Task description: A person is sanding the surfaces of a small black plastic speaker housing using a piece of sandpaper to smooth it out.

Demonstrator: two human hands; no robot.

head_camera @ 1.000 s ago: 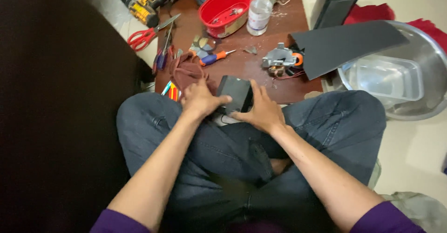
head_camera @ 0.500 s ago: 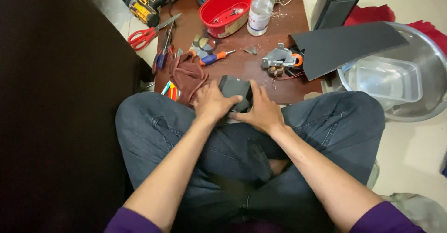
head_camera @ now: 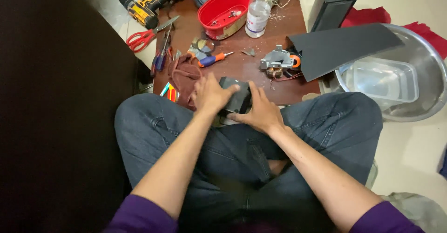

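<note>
I sit cross-legged in blue jeans at the near edge of a low brown table (head_camera: 242, 65). Both my hands grip a small black box-like device (head_camera: 236, 98) at that edge, just above my knees. My left hand (head_camera: 210, 93) lies over its left side and top, fingers curled around it. My right hand (head_camera: 260, 112) holds its right and lower side. Most of the device is hidden under my fingers. A brown cloth (head_camera: 182, 77) lies just left of my left hand.
On the table are a red oval tub (head_camera: 224, 7), a clear bottle (head_camera: 257, 10), red-handled scissors (head_camera: 146, 35), a yellow-black drill (head_camera: 149, 4), screwdrivers (head_camera: 212, 59), a small grey motor part (head_camera: 279, 61) and a black sheet (head_camera: 344, 44). A steel basin (head_camera: 419, 98) holding a clear plastic tub stands at right.
My left hand has slid from the device's left edge up over its top, covering more of it. My right hand has stayed on its right side.
</note>
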